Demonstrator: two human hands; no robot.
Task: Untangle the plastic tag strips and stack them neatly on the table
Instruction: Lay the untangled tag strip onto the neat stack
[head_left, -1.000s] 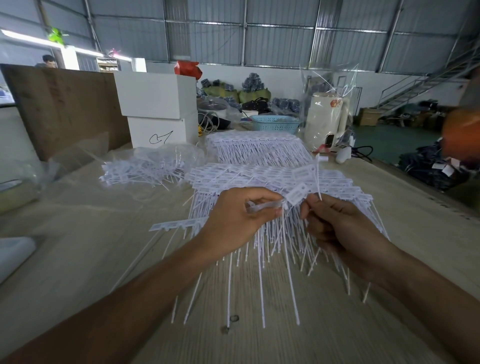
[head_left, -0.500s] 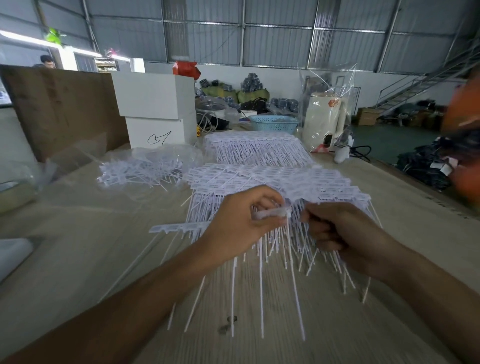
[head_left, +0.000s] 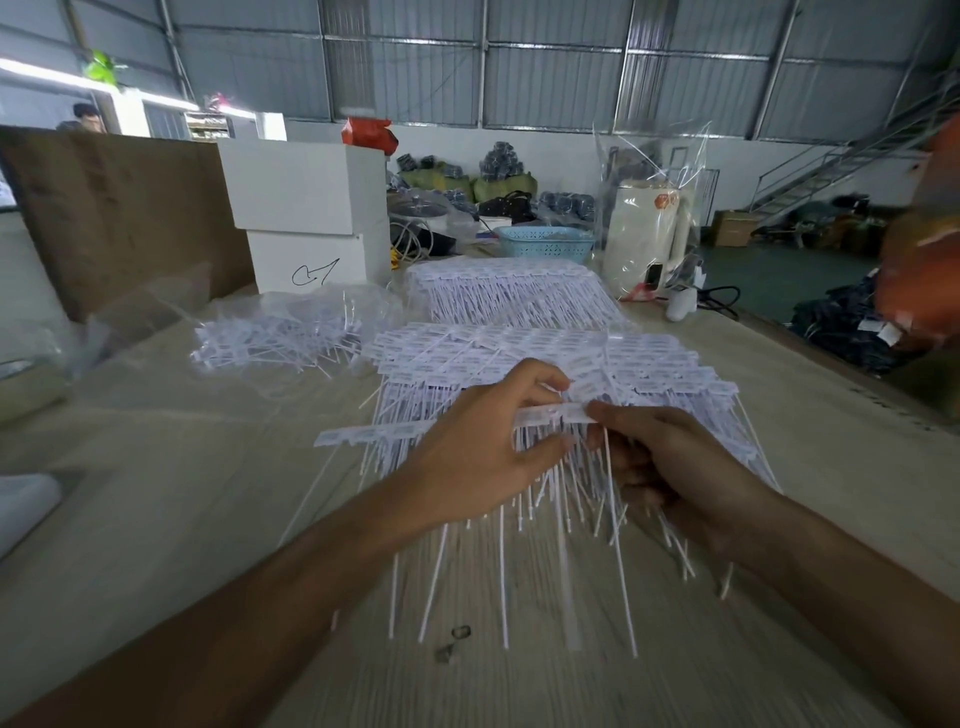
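A white plastic tag strip (head_left: 556, 413) with long thin tails hangs between my two hands above the wooden table (head_left: 156, 509). My left hand (head_left: 483, 441) pinches its header bar from the left. My right hand (head_left: 670, 457) pinches the bar's right end, fingers curled under it. Behind them lies a spread stack of tag strips (head_left: 545, 353), headers away from me, tails pointing at me. A second neat stack (head_left: 498, 291) lies farther back. A tangled heap of strips (head_left: 280, 338) sits at the left inside clear plastic.
Two stacked white boxes (head_left: 306, 218) and a brown board (head_left: 119, 208) stand at the back left. A blue basket (head_left: 545, 241) and a cream appliance (head_left: 644, 234) in plastic sit at the back. Two small metal bits (head_left: 454, 642) lie near me. The table's right edge (head_left: 852, 384) runs diagonally.
The single tag that stood up between my hands has gone down. My hands have closed together on the strip's header bar and sit lower over the stack.
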